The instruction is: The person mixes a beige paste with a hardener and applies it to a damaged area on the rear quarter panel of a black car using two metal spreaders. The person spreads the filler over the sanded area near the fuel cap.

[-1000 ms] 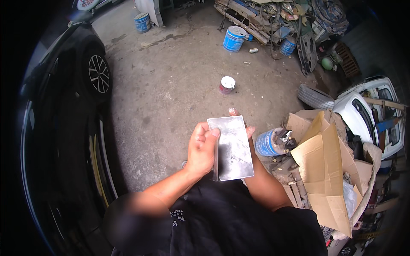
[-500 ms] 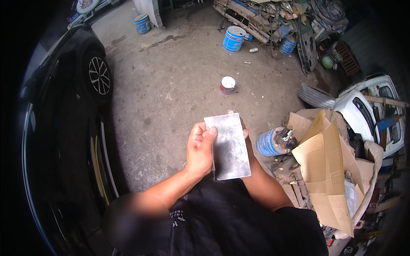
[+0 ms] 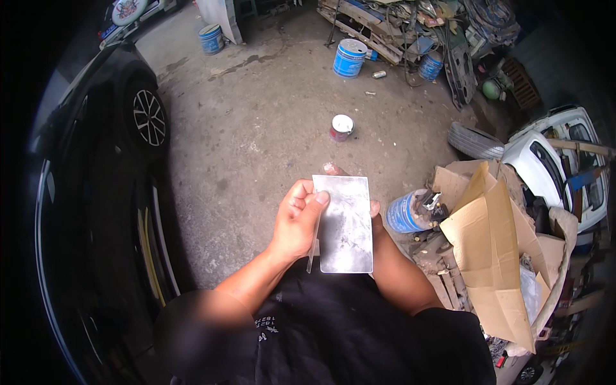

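A: What is right up close?

B: A black shirt (image 3: 359,333), low in the view. Two bare arms come up from it.

A: What does the left hand (image 3: 296,221) do?

B: Its grip is closed on a flat grey metal sheet (image 3: 344,224). The thumb sits on the top face near the left edge, and the fingers curl behind.

A: And the right hand (image 3: 374,208)?

B: It is mostly hidden under the sheet. One fingertip peeks out past the top edge and another at the right edge, so it holds the sheet from below. I cannot tell how tight that grip is.

A: Where is the sheet?

B: In the air in front of the chest, over the concrete floor (image 3: 256,141). It is smudged and a bit shiny.

A: What is beside it?

B: Just to the right, a blue can (image 3: 405,213) and a heap of torn cardboard (image 3: 494,250). To the left, a black car (image 3: 109,192) with its wheel (image 3: 149,118) showing.

A: And farther off?

B: A small red tin with a white lid (image 3: 341,127) on the floor. Past that, a blue bucket (image 3: 351,58) near a pile of scrap, another blue bucket (image 3: 210,38) further left, a loose tyre (image 3: 475,141) and a white car (image 3: 564,160) on the right.
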The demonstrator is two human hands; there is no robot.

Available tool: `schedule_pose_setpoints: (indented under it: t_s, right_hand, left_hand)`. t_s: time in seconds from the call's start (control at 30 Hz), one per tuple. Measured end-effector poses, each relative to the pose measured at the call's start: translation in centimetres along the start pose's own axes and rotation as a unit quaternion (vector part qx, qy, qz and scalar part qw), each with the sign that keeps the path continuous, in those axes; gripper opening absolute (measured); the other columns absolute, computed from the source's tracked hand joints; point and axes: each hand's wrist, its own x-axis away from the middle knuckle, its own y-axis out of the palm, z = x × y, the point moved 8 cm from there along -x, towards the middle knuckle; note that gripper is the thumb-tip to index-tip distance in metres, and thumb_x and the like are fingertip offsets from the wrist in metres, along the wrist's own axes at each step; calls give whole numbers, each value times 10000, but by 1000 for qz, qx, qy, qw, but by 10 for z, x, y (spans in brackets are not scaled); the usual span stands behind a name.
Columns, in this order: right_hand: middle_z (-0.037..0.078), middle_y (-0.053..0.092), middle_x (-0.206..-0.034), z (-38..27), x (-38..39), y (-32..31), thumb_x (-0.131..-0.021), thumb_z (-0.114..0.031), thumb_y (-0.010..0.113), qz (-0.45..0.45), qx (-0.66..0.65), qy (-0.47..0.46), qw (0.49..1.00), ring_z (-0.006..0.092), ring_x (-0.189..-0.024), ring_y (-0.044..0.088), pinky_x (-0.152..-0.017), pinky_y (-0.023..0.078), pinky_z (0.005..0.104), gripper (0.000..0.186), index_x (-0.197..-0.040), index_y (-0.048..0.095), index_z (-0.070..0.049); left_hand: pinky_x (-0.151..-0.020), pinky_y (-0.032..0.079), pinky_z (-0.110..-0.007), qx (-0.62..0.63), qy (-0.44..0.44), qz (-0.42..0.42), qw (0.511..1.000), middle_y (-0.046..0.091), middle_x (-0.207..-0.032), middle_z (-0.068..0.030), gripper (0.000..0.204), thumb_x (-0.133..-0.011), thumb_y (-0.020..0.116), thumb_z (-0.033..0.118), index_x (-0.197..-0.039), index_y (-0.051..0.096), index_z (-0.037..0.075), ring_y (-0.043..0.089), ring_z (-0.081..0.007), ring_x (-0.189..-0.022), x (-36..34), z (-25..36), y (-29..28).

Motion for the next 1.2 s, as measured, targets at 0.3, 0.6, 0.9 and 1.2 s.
schedule_pose_setpoints:
  t_s: [0.3,0.6,0.9,1.2]
  right_hand:
    - [55,510,-1260,7,-3,-1,-758,-675,626,33,-65,55,996,196,-1147,511,-960,427,356,915,-1413,352,-98]
    - [83,546,-1249,-3,-5,-13,-771,-587,682,15,-44,-46,998,204,-1131,545,-947,458,366,826,-1393,384,-133]
    - [79,580,-1145,-6,-8,-24,-870,-424,647,59,-28,-83,994,184,-1059,569,-943,447,349,656,-1383,387,-108]
    - [25,566,-806,-56,-1,-53,-941,-138,572,122,227,-58,965,92,-691,526,-616,435,233,473,-1362,386,-32]
  left_hand:
    - [-721,445,-226,26,4,58,998,618,-873,-10,120,-947,558,156,-1001,534,53,548,-63,-769,2,4,-2]
    - [-756,472,-238,14,34,54,998,634,-940,-55,128,-967,518,111,-1052,503,16,581,-81,-824,-3,-3,-13]
    - [-749,463,-233,3,81,103,991,619,-943,-40,144,-969,526,125,-1061,496,19,562,-72,-816,0,-4,-16]
    - [-586,362,-181,-180,139,107,968,518,-717,63,120,-962,545,123,-1000,522,12,404,-3,-638,-2,18,-43]
